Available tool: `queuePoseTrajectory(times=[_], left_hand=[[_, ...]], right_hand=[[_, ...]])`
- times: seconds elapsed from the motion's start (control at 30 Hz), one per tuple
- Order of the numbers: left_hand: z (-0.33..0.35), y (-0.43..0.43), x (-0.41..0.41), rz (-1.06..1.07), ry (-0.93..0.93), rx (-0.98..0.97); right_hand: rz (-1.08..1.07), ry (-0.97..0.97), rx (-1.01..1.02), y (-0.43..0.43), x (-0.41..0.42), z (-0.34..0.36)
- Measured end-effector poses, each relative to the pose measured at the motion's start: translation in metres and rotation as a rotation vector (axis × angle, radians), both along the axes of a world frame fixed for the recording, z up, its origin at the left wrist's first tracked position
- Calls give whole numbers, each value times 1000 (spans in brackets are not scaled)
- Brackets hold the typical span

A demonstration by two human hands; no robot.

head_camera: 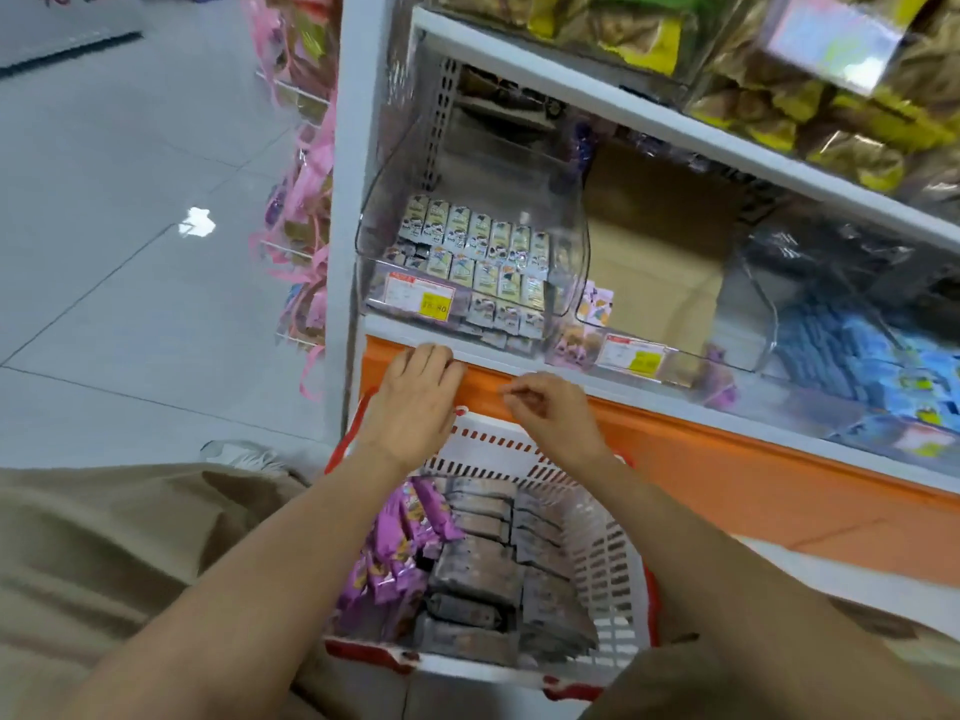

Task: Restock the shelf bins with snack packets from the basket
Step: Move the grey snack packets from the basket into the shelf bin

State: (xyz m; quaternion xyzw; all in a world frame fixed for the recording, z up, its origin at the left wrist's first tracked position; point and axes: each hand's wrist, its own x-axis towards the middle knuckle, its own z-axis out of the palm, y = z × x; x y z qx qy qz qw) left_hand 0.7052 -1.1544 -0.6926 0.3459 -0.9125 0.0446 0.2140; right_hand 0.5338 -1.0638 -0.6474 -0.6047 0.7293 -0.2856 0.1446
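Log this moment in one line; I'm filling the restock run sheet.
left hand: on shelf edge | right hand: fingers curled, grip unclear | basket: purple packets, grey packets | middle bin: nearly empty
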Motion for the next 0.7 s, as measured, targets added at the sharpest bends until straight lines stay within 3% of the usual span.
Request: queuePoseTrajectory(times=[0.2, 0.33, 0.57, 0.7], left_hand=[[-36, 9, -22, -50, -299, 264], [-55, 8, -39, -16, -488, 338], [-93, 4, -57, 16, -595, 383], [-103, 7, -58, 21, -509, 409]], right_hand=[[-114, 24, 293, 47, -37, -80], [-160, 11, 442, 69, -53, -128], [-115, -19, 590, 82, -66, -191], [-38, 81, 648, 81, -67, -213]])
